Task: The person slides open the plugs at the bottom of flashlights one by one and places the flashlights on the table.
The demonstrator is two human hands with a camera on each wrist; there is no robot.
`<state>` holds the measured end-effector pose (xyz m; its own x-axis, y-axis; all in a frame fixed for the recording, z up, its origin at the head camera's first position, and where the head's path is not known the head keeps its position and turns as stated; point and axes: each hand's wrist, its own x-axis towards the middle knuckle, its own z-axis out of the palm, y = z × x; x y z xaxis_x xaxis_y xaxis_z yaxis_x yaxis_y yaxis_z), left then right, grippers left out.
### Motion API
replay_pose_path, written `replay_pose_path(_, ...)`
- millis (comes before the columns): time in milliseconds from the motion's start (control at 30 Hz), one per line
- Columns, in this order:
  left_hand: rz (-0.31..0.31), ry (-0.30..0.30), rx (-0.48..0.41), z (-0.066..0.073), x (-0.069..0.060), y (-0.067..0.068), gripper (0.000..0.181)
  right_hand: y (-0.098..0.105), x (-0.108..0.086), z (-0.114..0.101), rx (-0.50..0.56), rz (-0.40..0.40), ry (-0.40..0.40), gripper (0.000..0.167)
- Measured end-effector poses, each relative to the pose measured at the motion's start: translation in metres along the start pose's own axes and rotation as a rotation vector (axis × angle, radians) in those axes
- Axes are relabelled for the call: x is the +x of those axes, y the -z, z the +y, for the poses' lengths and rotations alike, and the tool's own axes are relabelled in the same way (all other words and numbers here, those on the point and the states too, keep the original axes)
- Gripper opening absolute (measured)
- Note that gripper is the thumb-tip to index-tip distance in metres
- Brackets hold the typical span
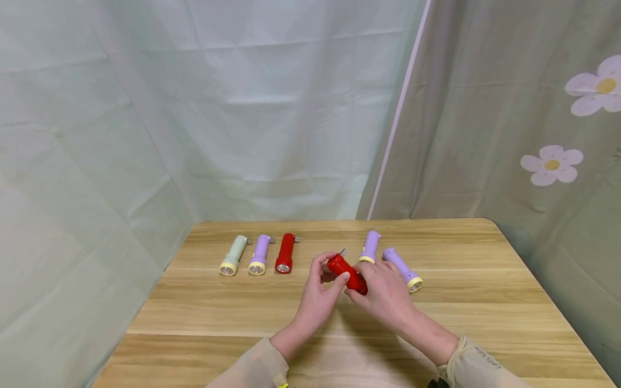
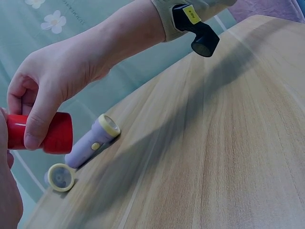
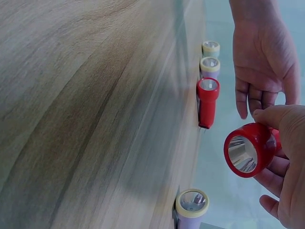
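A red flashlight is held above the table between both hands, a small metal piece sticking out at its back end. My right hand grips its head end, thumb and fingers around it, as the left wrist view also shows. Around the rear part are the thumb and fingers of my left hand. In the right wrist view the clear lens of the held red flashlight faces the camera. Just behind my right hand lie two purple flashlights, one nearly upright in the view, the other slanted.
On the left of the wooden table, a pale green flashlight, a purple one and a red one lie in a row, each with a metal piece at its back end. A light curtain hangs behind the table.
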<state>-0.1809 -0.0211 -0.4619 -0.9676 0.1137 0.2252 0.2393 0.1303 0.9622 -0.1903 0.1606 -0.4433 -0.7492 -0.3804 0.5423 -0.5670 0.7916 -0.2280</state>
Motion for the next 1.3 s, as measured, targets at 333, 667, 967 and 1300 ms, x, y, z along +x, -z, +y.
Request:
replay_pose_path(333,0.02,-0.017,0.012,-0.001,0.0,0.0,0.051,-0.001,0.001,-0.001,0.01,-0.005,-0.019,0.036)
replay_pose_path(667,0.011,-0.02,0.012,0.0,0.0,0.001,0.051,-0.002,0.0,-0.002,0.018,-0.015,-0.032,0.038)
replay_pose_path(967,0.022,-0.006,-0.003,0.016,-0.003,-0.001,0.05,-0.001,0.0,-0.003,0.023,-0.03,-0.049,0.04)
replay_pose_path(1300,0.035,0.017,0.004,0.007,0.001,-0.002,0.051,-0.001,0.0,-0.004,0.038,-0.032,-0.064,0.039)
